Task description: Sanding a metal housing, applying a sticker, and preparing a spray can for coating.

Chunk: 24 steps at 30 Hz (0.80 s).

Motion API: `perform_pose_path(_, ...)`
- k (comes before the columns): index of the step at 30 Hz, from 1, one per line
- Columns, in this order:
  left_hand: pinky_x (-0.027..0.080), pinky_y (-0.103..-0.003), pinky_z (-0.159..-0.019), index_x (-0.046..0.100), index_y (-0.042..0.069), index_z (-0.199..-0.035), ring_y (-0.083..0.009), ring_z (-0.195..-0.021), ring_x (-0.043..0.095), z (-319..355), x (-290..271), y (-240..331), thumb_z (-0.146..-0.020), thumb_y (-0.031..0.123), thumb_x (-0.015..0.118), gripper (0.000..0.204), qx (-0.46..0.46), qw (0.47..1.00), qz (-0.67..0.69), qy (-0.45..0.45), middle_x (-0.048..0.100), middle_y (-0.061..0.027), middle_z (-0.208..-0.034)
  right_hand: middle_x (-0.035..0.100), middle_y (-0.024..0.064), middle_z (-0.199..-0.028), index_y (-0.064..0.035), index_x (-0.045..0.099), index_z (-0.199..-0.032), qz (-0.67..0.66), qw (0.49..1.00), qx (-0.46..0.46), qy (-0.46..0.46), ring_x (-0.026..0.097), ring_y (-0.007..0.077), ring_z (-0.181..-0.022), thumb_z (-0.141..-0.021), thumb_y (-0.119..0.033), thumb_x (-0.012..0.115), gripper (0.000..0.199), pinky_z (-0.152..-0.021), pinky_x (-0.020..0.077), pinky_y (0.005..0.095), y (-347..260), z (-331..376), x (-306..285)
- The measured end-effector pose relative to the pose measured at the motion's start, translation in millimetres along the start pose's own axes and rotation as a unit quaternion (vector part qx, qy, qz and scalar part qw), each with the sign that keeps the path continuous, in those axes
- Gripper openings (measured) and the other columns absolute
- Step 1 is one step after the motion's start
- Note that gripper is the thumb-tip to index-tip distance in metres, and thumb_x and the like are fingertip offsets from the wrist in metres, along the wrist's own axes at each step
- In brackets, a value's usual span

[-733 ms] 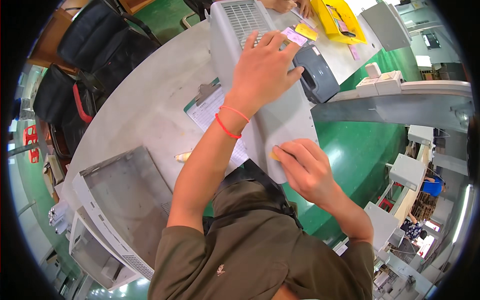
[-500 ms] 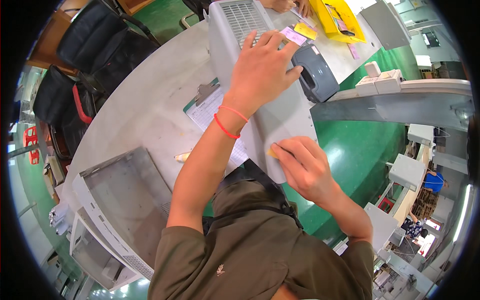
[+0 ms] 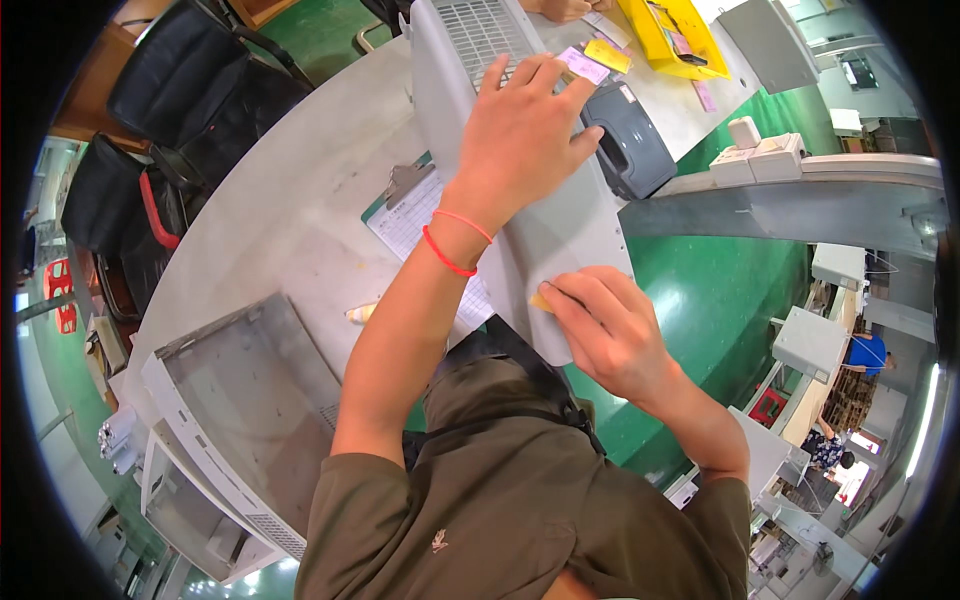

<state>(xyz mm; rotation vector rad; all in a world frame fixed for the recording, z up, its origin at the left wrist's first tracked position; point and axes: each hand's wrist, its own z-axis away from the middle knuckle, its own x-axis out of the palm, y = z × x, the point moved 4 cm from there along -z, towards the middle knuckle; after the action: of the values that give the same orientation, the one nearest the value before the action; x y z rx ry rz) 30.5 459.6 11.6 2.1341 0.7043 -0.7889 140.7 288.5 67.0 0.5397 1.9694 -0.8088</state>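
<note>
My left hand [image 3: 525,140] lies with fingers spread on a light grey housing [image 3: 545,240] that has a grid of slots at its far end. Lower and to the right, my right hand [image 3: 612,330] pinches a small yellowish piece [image 3: 541,301] between thumb and fingers. The piece rests against the housing's surface near its closest end; most of it is hidden by the fingers. Partly under my left forearm is a clipboard [image 3: 385,212] with a printed sheet. A pink slip [image 3: 584,65] and a yellow card [image 3: 608,55] lie just beyond my left fingertips.
A dark grey case [image 3: 632,145] stands right of the housing, with a yellow bin [image 3: 675,38] behind it. At left is an open grey metal casing [image 3: 250,385]. A small wrapped item [image 3: 360,314] lies on the round table [image 3: 300,190]. Another person's hand [image 3: 562,9] shows at the far edge.
The view has shifted slightly. My left hand stays spread on the housing, and my right hand keeps its pinch on the yellowish piece at nearly the same spot.
</note>
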Motion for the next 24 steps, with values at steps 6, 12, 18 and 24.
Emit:
perform_pose_path(6, 0.038, -0.056, -0.13, 0.075, 0.013, -0.13, -0.0316, -0.143, 0.061, 0, 0, 0, -0.099, 0.039, 0.08, 0.041, -0.002, 1.0, -0.005, 0.002, 0.07, -0.0091, -0.144, 0.072, 0.0124, -0.108, 0.0074, 0.078, -0.107, 0.006, 1.0, -0.013, -0.008, 0.071, 0.0304, -0.093, -0.072, 0.007, 0.081, 0.036, -0.074, 0.0593, 0.0418, 2, -1, -4)
perform_pose_path(12, 0.038, -0.057, -0.13, 0.076, 0.013, -0.129, -0.0315, -0.14, 0.063, 0, 1, 1, -0.099, 0.039, 0.08, 0.04, 0.0, 1.0, -0.001, 0.002, 0.07, -0.0093, -0.144, 0.071, 0.0122, -0.107, 0.0095, 0.077, -0.106, 0.032, 0.998, -0.041, -0.037, 0.071, 0.0293, -0.098, -0.075, -0.003, 0.077, 0.034, -0.086, 0.062, 0.0403, 2, 11, -5)
perform_pose_path(18, 0.037, -0.056, -0.131, 0.076, 0.012, -0.13, -0.0315, -0.14, 0.064, 1, 1, -1, -0.099, 0.039, 0.079, 0.041, -0.004, 1.0, 0.007, -0.005, 0.07, -0.0098, -0.144, 0.07, 0.0137, -0.109, 0.0106, 0.076, -0.103, 0.036, 0.996, -0.062, -0.051, 0.071, 0.029, -0.098, -0.075, -0.003, 0.078, 0.032, -0.085, 0.0624, 0.0406, 1, 7, -5)
perform_pose_path(24, 0.037, -0.057, -0.131, 0.076, 0.013, -0.129, -0.0313, -0.139, 0.064, 0, 0, -1, -0.1, 0.039, 0.079, 0.039, -0.003, 1.0, 0.002, -0.006, 0.069, -0.0096, -0.145, 0.07, 0.0141, -0.109, 0.0115, 0.076, -0.105, 0.053, 0.993, -0.087, -0.064, 0.07, 0.0291, -0.098, -0.074, -0.003, 0.079, 0.035, -0.085, 0.0622, 0.0398, -1, -7, -4)
